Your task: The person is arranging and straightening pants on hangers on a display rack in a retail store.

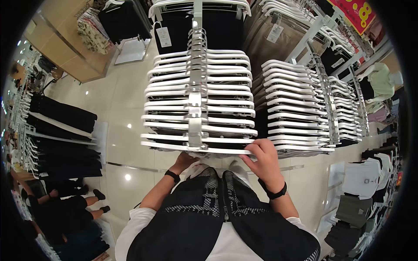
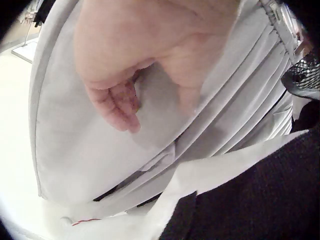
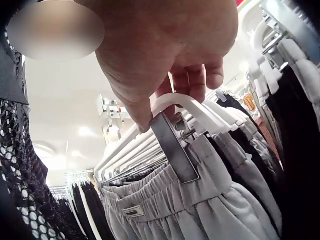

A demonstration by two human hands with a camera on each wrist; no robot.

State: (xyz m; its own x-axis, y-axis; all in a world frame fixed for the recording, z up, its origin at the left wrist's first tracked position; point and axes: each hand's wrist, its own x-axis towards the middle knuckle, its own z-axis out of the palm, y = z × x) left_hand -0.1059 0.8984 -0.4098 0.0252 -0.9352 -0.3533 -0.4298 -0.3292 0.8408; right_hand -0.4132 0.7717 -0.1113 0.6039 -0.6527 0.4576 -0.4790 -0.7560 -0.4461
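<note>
My right hand (image 1: 264,161) pinches the right end of the front white hanger (image 1: 217,151) on a packed rail. In the right wrist view, fingers and thumb of the right hand (image 3: 175,45) close around the curved hanger end (image 3: 192,112). A clip (image 3: 172,150) there holds the elastic waist of a light grey gathered garment (image 3: 210,175). Lower down, my left hand (image 1: 185,161) is partly hidden under the hangers. The left wrist view has the left hand (image 2: 150,45) against the hanging grey fabric (image 2: 70,135), fingers loosely bent, a gap between thumb and fingers.
More white hangers (image 1: 296,104) fill a neighbouring rail on the right. Dark trousers (image 1: 63,143) hang at the left, across a shiny tiled floor (image 1: 126,148). A person (image 1: 69,211) is at lower left. White and olive tops (image 1: 361,178) hang at the right.
</note>
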